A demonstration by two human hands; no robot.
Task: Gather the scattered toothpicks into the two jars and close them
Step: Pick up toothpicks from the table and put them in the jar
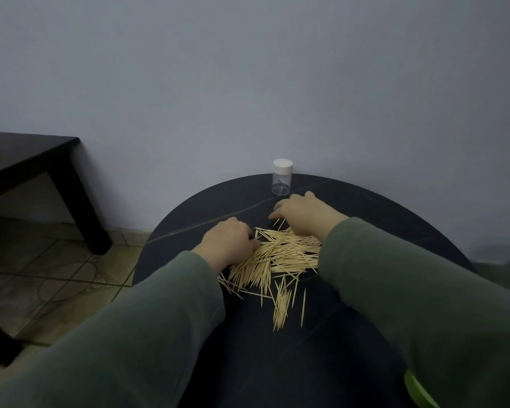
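- The toothpicks (280,254) lie in a loose heap on the round black table (365,207), most of them between the person's two hands, with a thinner scatter trailing toward the near edge.
- The left hand (227,241) rests on the left side of the heap, knuckles up and fingers curled down into the sticks; whether it actually grips any cannot be told, since the fingertips are hidden.
- The right hand (302,214) lies palm down at the far right of the heap, fingers spread and fairly straight, reaching toward the left — grasping nothing that shows.
- One clear jar (282,178) with a white lid (283,166) on it stands upright at the far edge of the table, near the wall and just beyond the right hand. It looks almost empty.
- Both arms wear green sleeves (409,290).
- A dark square table (27,154) stands to the left on a tiled floor (56,275).
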